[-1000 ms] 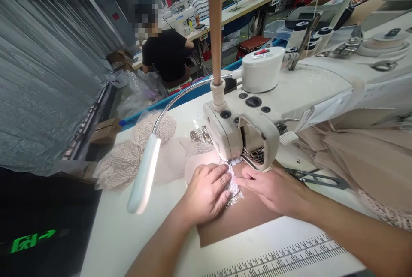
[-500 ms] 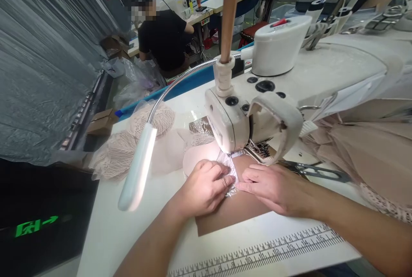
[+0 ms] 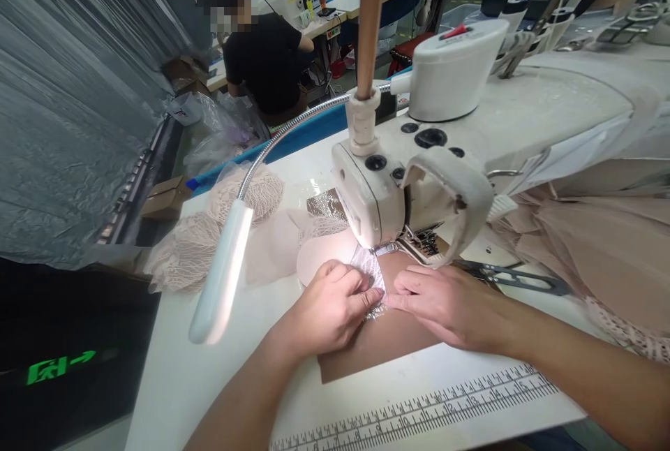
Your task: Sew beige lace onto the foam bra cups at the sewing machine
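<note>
A piece of pale lace fabric (image 3: 373, 268) runs out from under the head of a white sewing machine (image 3: 366, 203), lit brightly there. My left hand (image 3: 335, 306) pinches the lace from the left, thumb and bent fingers together. From the right, my right hand (image 3: 444, 304) is closed, its fingertips against the lace's edge close to my left thumb. Under both hands lies a smooth brown sheet (image 3: 387, 343). What exactly sits between my right fingertips is hidden. The needle area is mostly covered by the machine head.
A lamp (image 3: 222, 273) on a bendable neck hangs left of my hands. Lace pieces (image 3: 191, 248) lie at the table's left. A ruler strip (image 3: 444, 405) runs along the front edge. Dark metal snips (image 3: 523, 278) lie right of the machine. A person (image 3: 266, 63) sits beyond.
Both hands keep nearly the same place on the lace. The left fingers have curled in slightly, and the view has shifted a little.
</note>
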`<state>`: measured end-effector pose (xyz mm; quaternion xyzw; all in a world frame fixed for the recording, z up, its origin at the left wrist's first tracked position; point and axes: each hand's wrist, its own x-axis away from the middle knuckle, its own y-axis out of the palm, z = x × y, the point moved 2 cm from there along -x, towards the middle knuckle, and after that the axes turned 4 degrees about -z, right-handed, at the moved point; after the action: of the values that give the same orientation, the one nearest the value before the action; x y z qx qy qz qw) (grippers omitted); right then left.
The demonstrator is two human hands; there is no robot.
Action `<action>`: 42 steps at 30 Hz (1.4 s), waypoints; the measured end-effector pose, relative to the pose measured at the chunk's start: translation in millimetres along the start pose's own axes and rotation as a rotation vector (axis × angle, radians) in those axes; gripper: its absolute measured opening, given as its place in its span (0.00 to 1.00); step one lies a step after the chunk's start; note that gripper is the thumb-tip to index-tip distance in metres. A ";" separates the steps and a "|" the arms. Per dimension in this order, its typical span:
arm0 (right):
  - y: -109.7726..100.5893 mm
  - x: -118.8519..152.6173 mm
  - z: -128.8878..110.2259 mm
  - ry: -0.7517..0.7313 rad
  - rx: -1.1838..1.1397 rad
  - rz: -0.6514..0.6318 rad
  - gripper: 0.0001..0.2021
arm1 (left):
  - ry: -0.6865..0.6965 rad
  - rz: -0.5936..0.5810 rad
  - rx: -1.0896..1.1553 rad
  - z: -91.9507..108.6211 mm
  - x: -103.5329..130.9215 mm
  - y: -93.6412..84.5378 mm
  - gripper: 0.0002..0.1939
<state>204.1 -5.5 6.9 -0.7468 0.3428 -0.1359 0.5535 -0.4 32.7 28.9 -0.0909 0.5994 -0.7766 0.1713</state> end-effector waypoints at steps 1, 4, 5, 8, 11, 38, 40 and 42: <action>-0.6 0.0 0.3 -0.001 -0.003 0.016 0.15 | 0.004 0.001 -0.008 0.2 0.1 0.0 0.15; -2.6 0.4 1.9 0.022 -0.051 0.066 0.15 | 0.007 -0.010 -0.019 0.1 0.3 0.9 0.16; -3.0 0.6 2.5 0.043 -0.075 0.072 0.15 | 0.006 -0.017 -0.019 0.0 0.3 1.2 0.16; -3.3 0.8 3.1 0.093 -0.121 0.077 0.17 | 0.003 -0.033 -0.014 0.5 0.4 1.4 0.16; -2.3 0.1 1.7 0.106 -0.106 0.074 0.17 | 0.006 -0.028 -0.007 1.7 0.7 0.8 0.17; -0.1 -3.7 -7.6 0.101 0.076 0.047 0.11 | -0.158 0.042 -0.104 -0.6 -16.3 1.4 0.14; -0.3 -4.2 -7.4 0.107 0.086 0.083 0.12 | -0.160 0.049 -0.116 -0.7 -16.9 2.1 0.13; -0.7 -5.0 -7.3 0.127 0.115 0.114 0.12 | -0.165 0.047 -0.126 -1.6 -17.5 2.6 0.13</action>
<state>196.5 -7.4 11.0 -0.6828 0.4108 -0.1705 0.5796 15.7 40.1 27.1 -0.1508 0.6329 -0.7231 0.2321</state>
